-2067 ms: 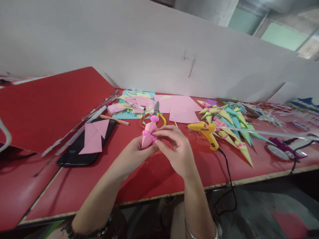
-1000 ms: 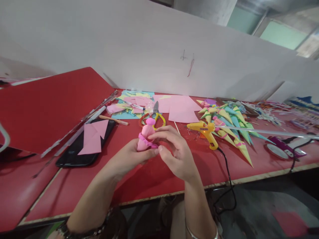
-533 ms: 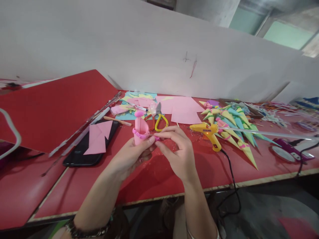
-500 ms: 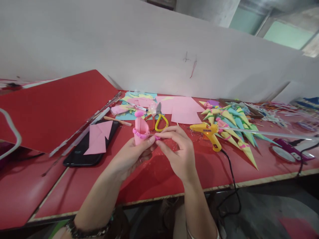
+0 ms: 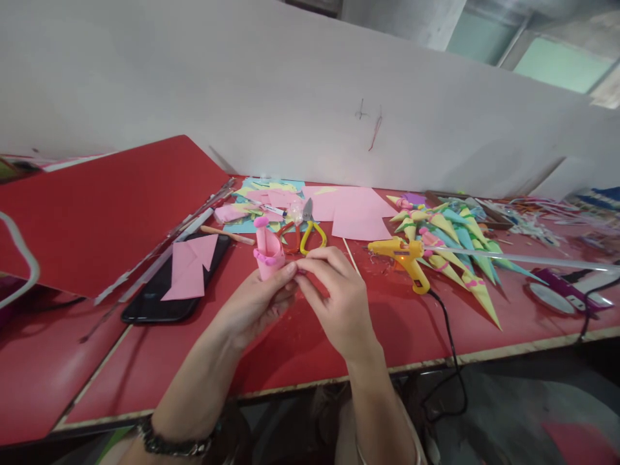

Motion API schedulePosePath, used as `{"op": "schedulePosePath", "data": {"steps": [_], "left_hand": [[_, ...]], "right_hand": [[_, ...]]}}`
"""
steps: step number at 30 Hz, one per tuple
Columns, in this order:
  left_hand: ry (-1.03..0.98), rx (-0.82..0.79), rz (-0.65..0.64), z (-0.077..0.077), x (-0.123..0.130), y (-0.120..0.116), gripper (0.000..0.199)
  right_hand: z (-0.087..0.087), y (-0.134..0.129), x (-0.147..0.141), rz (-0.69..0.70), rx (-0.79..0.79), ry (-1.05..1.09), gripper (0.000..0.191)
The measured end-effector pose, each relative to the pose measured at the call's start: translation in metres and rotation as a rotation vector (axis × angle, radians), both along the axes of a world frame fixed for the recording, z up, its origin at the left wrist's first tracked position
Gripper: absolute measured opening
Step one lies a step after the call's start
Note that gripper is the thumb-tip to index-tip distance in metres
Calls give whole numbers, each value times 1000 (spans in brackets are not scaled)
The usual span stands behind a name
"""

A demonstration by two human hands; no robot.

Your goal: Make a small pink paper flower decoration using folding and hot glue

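In my left hand I hold a rolled pink foam cone, its open end upward. A bumpy bright-pink trim runs around it, and a pink strip with a rounded top sticks up at its left side. My right hand is closed in a pinch at my left thumb tip. Between its fingertips a small bit of dark pink trim shows; most of it is hidden. Just beyond my hands lie yellow-and-red-handled cutters. A yellow glue gun lies to the right with a clear glue stick in it.
Several finished-looking pastel cones are heaped at the right. Pink foam sheets and scraps lie at the back. A black phone under a pink cut-out is at left. The glue gun's cord hangs over the table edge.
Both hands and the cone have shifted slightly left. My right fingers have drawn in closer to my left thumb, covering more of the dark pink bit. A thin stick behind my right hand shows more.
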State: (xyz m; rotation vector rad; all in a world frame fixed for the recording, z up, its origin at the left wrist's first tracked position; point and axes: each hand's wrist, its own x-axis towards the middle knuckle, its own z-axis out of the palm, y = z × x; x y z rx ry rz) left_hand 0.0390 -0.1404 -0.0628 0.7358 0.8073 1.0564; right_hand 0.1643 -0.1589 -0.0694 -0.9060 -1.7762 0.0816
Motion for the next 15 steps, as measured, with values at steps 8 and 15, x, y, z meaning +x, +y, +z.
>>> {"op": "schedulePosePath", "data": {"steps": [8, 15], "left_hand": [[-94, 22, 3, 0, 3, -2, 41], [-109, 10, -21, 2, -5, 1, 35]], "right_hand": [[-5, 1, -9, -84, 102, 75, 14], [-1, 2, -2, -59, -75, 737, 9]]}}
